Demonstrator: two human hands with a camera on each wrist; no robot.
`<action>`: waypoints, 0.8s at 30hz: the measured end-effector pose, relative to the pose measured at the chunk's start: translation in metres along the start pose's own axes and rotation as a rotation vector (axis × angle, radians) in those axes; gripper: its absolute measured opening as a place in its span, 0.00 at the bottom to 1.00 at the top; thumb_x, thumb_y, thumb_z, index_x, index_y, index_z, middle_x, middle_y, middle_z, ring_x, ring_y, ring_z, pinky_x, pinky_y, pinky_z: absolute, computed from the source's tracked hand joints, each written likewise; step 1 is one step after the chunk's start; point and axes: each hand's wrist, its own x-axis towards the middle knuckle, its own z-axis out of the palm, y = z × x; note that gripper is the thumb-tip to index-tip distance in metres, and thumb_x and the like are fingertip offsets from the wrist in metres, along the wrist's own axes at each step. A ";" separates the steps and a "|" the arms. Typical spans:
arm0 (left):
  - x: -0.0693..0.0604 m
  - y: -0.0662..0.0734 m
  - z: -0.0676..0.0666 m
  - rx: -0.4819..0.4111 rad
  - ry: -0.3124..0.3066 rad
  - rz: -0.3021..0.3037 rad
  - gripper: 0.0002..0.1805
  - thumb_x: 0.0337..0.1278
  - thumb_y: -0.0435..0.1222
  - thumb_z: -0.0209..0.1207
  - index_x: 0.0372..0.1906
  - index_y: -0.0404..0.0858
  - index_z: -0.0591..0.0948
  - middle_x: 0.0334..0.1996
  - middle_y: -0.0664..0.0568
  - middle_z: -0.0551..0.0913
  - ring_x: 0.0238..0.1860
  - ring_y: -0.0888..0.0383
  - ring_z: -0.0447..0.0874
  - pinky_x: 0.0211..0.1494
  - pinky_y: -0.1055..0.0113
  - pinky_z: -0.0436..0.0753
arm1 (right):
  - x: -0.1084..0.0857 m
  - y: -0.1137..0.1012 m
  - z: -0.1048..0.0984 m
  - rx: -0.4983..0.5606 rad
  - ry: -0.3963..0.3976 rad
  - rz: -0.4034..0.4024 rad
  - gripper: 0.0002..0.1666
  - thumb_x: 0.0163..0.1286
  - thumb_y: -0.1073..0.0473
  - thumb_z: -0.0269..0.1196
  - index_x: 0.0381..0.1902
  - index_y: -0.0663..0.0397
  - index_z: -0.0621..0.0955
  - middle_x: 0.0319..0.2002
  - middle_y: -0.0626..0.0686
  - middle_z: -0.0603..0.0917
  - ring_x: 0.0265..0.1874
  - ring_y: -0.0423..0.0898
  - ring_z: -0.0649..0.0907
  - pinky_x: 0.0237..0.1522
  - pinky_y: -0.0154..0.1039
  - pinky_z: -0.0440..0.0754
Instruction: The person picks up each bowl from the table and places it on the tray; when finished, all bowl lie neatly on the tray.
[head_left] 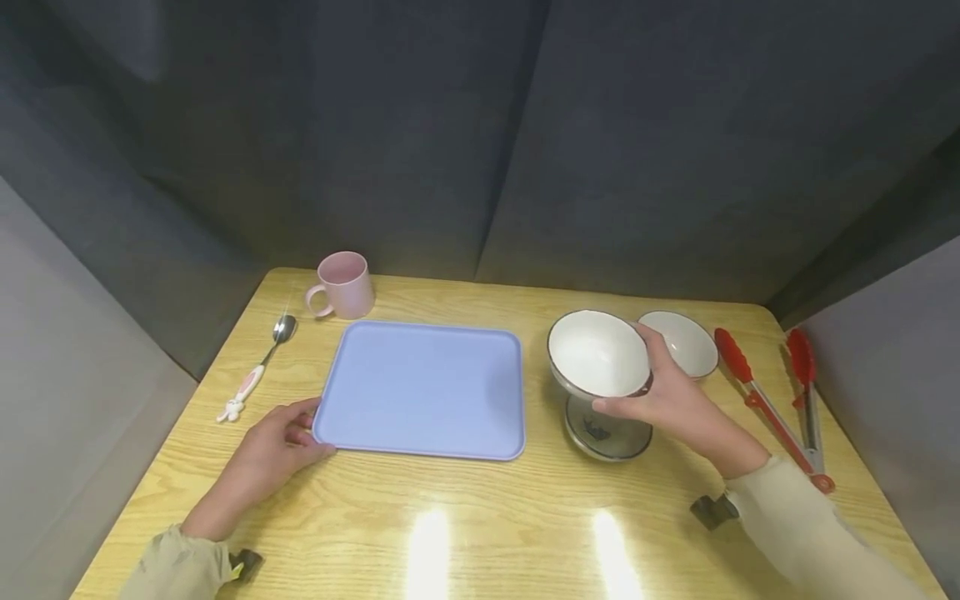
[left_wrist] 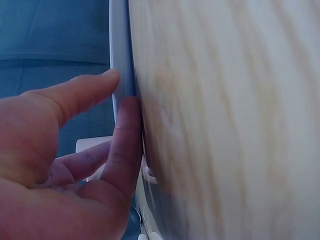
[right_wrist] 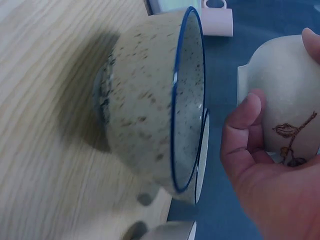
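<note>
My left hand (head_left: 268, 454) has thumb and fingers at the near left corner of a blue tray (head_left: 427, 392) lying on the table. In the left wrist view the thumb and a finger of that hand (left_wrist: 65, 155) pinch the tray's rim (left_wrist: 120, 45). My right hand (head_left: 682, 408) grips a white bowl (head_left: 597, 354) by its right side, raised over a second bowl (head_left: 600, 433) on the table. In the right wrist view, the hand (right_wrist: 270, 185) holds the bowl (right_wrist: 285, 80), which has a branch pattern outside; a speckled, blue-rimmed bowl (right_wrist: 145, 90) stands beside it.
Another white bowl (head_left: 686, 343) stands behind my right hand. Two red-tipped tongs (head_left: 768, 404) (head_left: 808, 400) lie at the right. A pink mug (head_left: 348, 287) is at the back left, and a spoon with a rabbit handle (head_left: 251, 379) lies left of the tray.
</note>
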 end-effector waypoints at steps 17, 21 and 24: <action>0.001 -0.001 0.000 0.001 -0.004 -0.010 0.47 0.65 0.39 0.80 0.82 0.27 0.71 0.55 0.40 0.84 0.46 0.57 0.86 0.39 0.69 0.82 | 0.037 -0.027 0.044 0.101 -0.058 -0.049 0.75 0.60 0.48 0.86 0.91 0.45 0.50 0.85 0.61 0.63 0.74 0.62 0.80 0.75 0.59 0.78; 0.000 -0.002 0.000 0.000 -0.004 -0.012 0.47 0.64 0.39 0.80 0.82 0.28 0.71 0.55 0.40 0.84 0.46 0.57 0.86 0.39 0.69 0.83 | 0.046 -0.036 0.057 0.132 -0.081 -0.063 0.76 0.58 0.50 0.87 0.91 0.45 0.50 0.83 0.63 0.65 0.74 0.63 0.81 0.75 0.58 0.78; 0.000 -0.002 0.000 -0.006 -0.007 -0.011 0.47 0.65 0.39 0.80 0.82 0.28 0.71 0.55 0.41 0.84 0.46 0.57 0.86 0.40 0.69 0.83 | 0.054 -0.042 0.066 0.146 -0.087 -0.060 0.78 0.57 0.50 0.88 0.91 0.45 0.50 0.83 0.64 0.66 0.73 0.63 0.82 0.74 0.57 0.79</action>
